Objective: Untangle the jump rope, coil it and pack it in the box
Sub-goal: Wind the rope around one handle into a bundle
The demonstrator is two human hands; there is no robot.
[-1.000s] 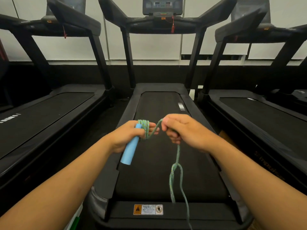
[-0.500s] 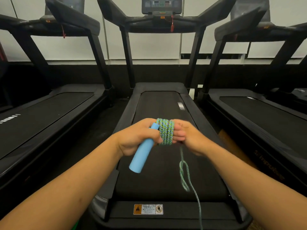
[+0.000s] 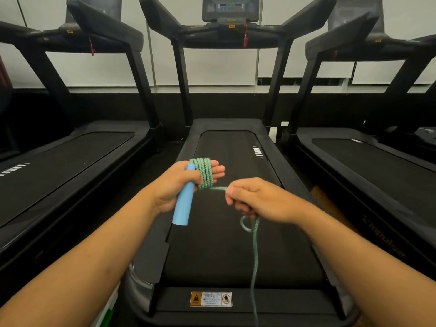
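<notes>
Since a second ago, coil on our left hand (image 3: 175,185) gained turns; right hand (image 3: 250,200) fingers clamp the jump rope (image 3: 254,251), now drawn right—winding progresses.

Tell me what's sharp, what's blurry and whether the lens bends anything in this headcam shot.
Head view: the rope coils on the left hand and the blue handle are sharp; the rope tail below the right hand is smeared; wide-angle distortion splays the side treadmills outward; lighting is even.
</notes>
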